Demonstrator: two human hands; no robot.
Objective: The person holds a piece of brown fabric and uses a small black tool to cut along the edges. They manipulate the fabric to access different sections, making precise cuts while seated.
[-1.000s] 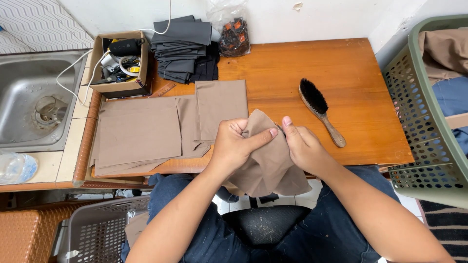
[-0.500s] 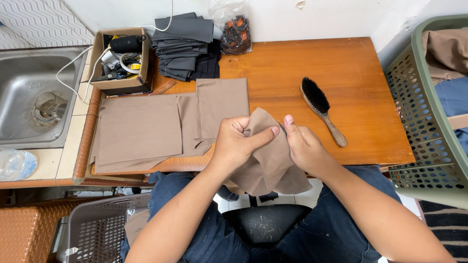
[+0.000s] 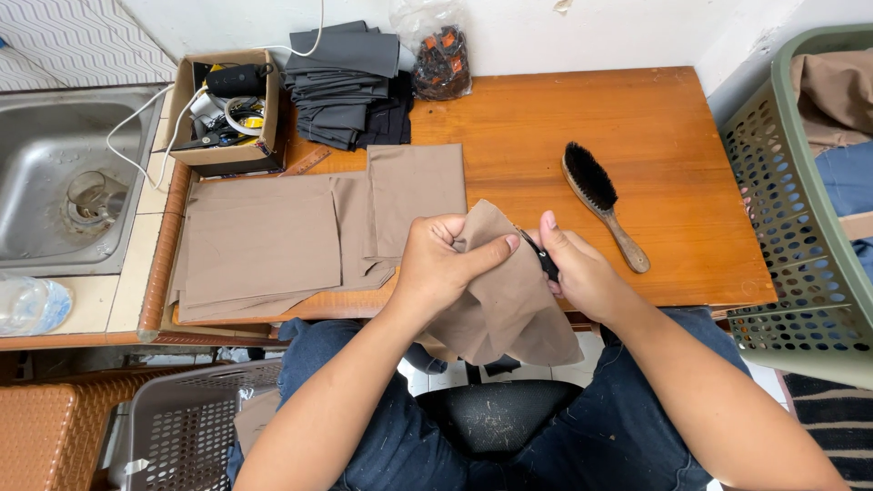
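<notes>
1. We find the brown piece [image 3: 509,300] to be matt woven cloth, soft and creased.
2. The flat brown pieces [image 3: 273,241] are the same matt cloth, smooth.
3. The table [image 3: 691,136] is wood, varnished, with a mild sheen.
4. The brush [image 3: 602,202] has a wooden handle and dark bristles.
5. The sink [image 3: 55,182] is dull, scuffed metal.
6. The box [image 3: 223,155] is plain cardboard.
7. The green basket [image 3: 782,209] is perforated matt plastic.
8. The dark grey stack [image 3: 346,82] is matt cloth.

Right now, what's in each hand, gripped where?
Left hand pinches the brown cloth piece at its top edge. Right hand holds a small dark tool at that edge; tool's grip hidden.
</notes>
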